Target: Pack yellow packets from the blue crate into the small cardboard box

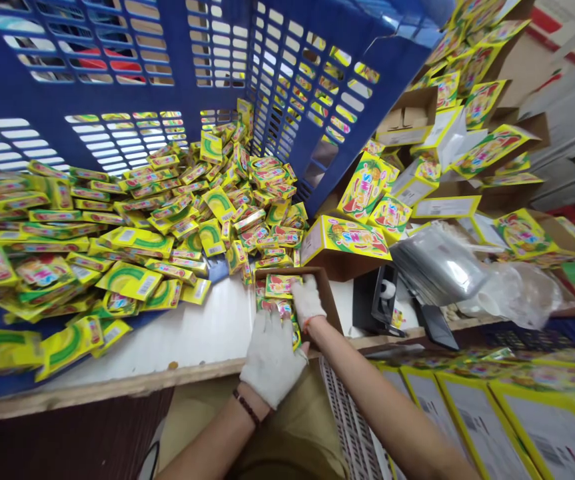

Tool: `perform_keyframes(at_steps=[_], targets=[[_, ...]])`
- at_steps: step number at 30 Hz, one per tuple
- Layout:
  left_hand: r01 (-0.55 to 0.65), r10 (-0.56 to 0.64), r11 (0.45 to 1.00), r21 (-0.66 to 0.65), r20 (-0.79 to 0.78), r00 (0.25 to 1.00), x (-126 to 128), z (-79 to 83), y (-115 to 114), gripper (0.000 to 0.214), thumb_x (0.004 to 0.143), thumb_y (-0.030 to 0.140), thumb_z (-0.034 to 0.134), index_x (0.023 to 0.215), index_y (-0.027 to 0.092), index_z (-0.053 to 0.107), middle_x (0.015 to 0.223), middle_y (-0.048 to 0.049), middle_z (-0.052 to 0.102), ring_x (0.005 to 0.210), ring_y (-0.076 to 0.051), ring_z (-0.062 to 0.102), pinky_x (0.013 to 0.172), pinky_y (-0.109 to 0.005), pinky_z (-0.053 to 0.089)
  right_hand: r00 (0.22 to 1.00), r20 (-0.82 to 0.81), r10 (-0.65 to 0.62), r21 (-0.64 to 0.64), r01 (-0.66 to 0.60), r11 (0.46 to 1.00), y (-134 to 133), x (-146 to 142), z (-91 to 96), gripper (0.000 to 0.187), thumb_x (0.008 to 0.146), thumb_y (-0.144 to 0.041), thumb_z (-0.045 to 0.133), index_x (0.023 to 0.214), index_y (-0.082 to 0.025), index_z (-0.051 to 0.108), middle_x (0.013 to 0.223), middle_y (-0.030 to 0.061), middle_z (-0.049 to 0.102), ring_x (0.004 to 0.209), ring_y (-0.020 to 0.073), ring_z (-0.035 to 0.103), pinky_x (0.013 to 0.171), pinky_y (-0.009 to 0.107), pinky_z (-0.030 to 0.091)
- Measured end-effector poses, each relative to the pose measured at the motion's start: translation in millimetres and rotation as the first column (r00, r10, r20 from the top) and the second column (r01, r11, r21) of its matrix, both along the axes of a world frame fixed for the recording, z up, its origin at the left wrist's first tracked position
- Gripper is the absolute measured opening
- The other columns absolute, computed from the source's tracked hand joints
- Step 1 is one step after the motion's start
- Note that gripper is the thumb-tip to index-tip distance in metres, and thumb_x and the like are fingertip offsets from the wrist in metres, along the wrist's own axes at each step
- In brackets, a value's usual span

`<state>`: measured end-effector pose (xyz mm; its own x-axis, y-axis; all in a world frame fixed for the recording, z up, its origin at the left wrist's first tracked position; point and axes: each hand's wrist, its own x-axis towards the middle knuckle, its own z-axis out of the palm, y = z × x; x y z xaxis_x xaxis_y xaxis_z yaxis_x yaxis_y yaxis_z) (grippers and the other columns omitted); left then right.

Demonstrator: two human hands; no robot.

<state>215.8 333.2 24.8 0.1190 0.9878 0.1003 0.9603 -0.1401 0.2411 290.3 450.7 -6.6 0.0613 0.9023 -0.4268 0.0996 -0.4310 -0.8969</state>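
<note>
Both my hands wear white knit gloves and work inside a small brown cardboard box [328, 293] on the white table [207, 333]. My left hand [271, 357] lies flat with fingers stretched over the yellow-green snack packets [281, 285] stacked in the box. My right hand [307, 300] is curled over the packets at the box's right side, pressing on them. A large heap of the same packets [117, 220] spills from a tipped blue plastic crate [207, 80] onto the table just left of the box.
Yellow printed cartons [352, 237] and open brown boxes [407, 120] pile up at the right. A black tape dispenser [382, 300] and clear plastic bags [442, 267] sit beside the box. Flat yellow-edged cartons [492, 427] lie at lower right. The table's wooden edge [117, 387] runs in front.
</note>
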Motion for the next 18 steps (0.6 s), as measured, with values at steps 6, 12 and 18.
perform_keyframes(at_steps=[6,12,18], targets=[[-0.002,0.002,1.0,0.011,0.012,1.0,-0.4,-1.8,1.6,0.052,0.082,0.047,0.061,0.109,0.005,0.071,0.115,-0.026,0.067,0.112,-0.04,0.06,0.104,-0.053,0.04,0.922,0.345,0.179,-0.114,-0.148,0.982,4.5,-2.6,14.4,0.049,0.077,-0.045,0.067,0.116,-0.016,0.059,0.112,0.0162,0.069,0.108,0.0304,0.064,0.095,0.04,0.047],[0.01,-0.01,1.0,-0.002,0.028,1.0,-1.2,0.0,1.5,0.052,0.083,0.046,0.061,0.113,0.004,0.069,0.114,-0.0254,0.067,0.111,-0.039,0.06,0.103,-0.053,0.041,0.645,0.663,0.381,-0.167,-0.368,0.915,1.2,-0.2,21.6,0.051,0.089,-0.046,0.053,0.133,-0.019,0.053,0.126,0.0153,0.063,0.116,0.0296,0.06,0.097,0.039,0.046],[0.019,-0.019,0.999,-0.032,0.008,1.0,-2.0,6.4,0.2,0.05,0.084,0.045,0.059,0.111,0.005,0.07,0.111,-0.0246,0.067,0.108,-0.039,0.059,0.1,-0.052,0.041,0.614,0.682,0.396,0.034,-0.568,0.823,-4.5,19.1,23.9,0.052,0.081,-0.037,0.065,0.13,-0.021,0.056,0.125,0.0115,0.061,0.112,0.0273,0.06,0.097,0.038,0.046]])
